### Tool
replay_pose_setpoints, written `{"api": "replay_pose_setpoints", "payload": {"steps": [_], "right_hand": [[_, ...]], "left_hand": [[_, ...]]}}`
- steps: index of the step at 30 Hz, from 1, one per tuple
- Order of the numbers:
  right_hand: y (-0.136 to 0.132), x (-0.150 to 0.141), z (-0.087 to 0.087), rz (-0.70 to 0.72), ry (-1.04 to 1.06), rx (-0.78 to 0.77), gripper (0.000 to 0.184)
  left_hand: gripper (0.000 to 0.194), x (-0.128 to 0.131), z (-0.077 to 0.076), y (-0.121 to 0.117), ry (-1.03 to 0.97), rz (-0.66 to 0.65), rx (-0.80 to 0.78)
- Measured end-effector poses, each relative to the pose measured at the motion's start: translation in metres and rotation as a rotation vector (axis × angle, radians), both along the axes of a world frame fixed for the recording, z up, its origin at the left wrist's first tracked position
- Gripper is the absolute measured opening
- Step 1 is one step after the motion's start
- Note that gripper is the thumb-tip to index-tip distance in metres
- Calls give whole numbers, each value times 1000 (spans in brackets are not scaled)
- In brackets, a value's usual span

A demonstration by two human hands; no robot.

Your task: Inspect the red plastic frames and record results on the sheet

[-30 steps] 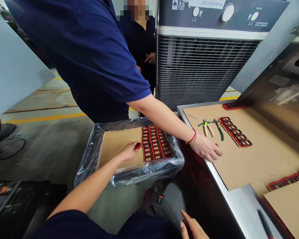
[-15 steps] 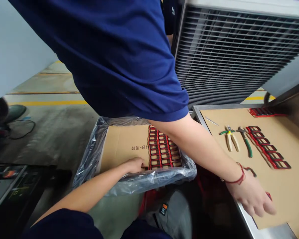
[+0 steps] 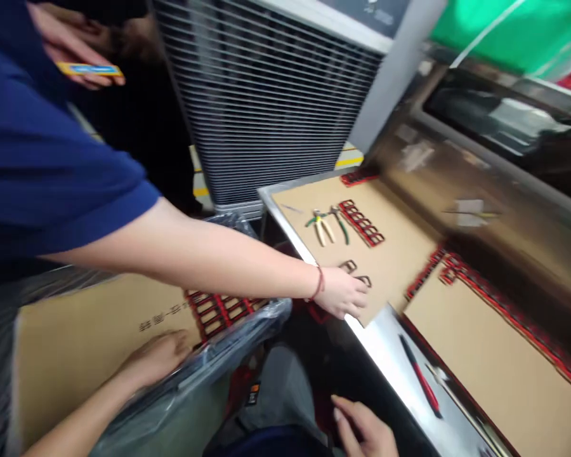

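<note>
My left hand [image 3: 159, 358] is inside the plastic-lined box [image 3: 240, 346], on its cardboard sheet [image 3: 90, 336]. The fingers are curled at the near end of rows of small red-and-black frames [image 3: 212, 317]; what they grip is hidden. My right hand [image 3: 368, 428] is partly visible at the bottom edge, above my lap. Its thumb and finger are slightly apart, and I see nothing between them. A co-worker's arm crosses over the box. That person's hand [image 3: 342, 292], with a red bracelet, is over the table edge beside two loose dark frames [image 3: 348, 266].
On the cardboard-covered table [image 3: 309, 190] lie pliers [image 3: 322, 227], cutters [image 3: 340, 223] and a row of frames [image 3: 361, 222]. A red-and-black pen-like tool [image 3: 419, 374] rests on the metal edge. More frames [image 3: 514, 317] line the right-hand board. A large grilled unit [image 3: 276, 95] stands behind.
The view has swung to the right, so more of the table shows. My right hand has come into view at the bottom. My left hand stays in the box by the frames.
</note>
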State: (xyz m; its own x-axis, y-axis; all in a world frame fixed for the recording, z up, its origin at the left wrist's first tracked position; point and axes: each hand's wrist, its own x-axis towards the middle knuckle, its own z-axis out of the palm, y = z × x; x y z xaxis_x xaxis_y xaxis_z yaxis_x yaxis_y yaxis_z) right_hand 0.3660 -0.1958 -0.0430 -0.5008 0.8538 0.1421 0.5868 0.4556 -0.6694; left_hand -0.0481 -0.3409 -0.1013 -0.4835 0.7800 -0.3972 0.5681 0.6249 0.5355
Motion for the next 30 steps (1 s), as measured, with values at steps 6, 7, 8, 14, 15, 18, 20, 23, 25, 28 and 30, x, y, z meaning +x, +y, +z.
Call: {"api": "replay_pose_setpoints", "payload": {"steps": [6, 7, 8, 14, 15, 18, 20, 23, 25, 28, 30], "right_hand": [[76, 49, 60, -338, -321, 523, 52], [84, 51, 58, -346, -392, 552, 58], [90, 52, 52, -370, -447, 571, 62], [88, 49, 19, -474, -390, 489, 59], [87, 50, 18, -482, -353, 467, 59], [85, 52, 18, -502, -268, 428, 58], [84, 52, 19, -525, -222, 412, 59], [80, 50, 19, -563, -150, 383, 62], [76, 51, 22, -575, -103, 376, 62], [78, 60, 39, -583, 90, 277, 58], [92, 71, 66, -575, 228, 150, 56]], "left_hand": [[30, 55, 57, 24, -97, -257, -99], [29, 71, 68, 28, -138, -318, -113], [28, 87, 77, 33, -169, -366, -116], [26, 157, 98, 56, -167, -494, -22], [24, 164, 97, 61, -153, -511, 23], [22, 185, 93, 79, -118, -566, 183], [22, 201, 91, 95, -103, -601, 268], [22, 226, 93, 123, -82, -660, 399], [22, 241, 96, 147, -65, -694, 498], [23, 258, 103, 191, -25, -718, 624], [24, 266, 107, 221, 7, -725, 678]]}}
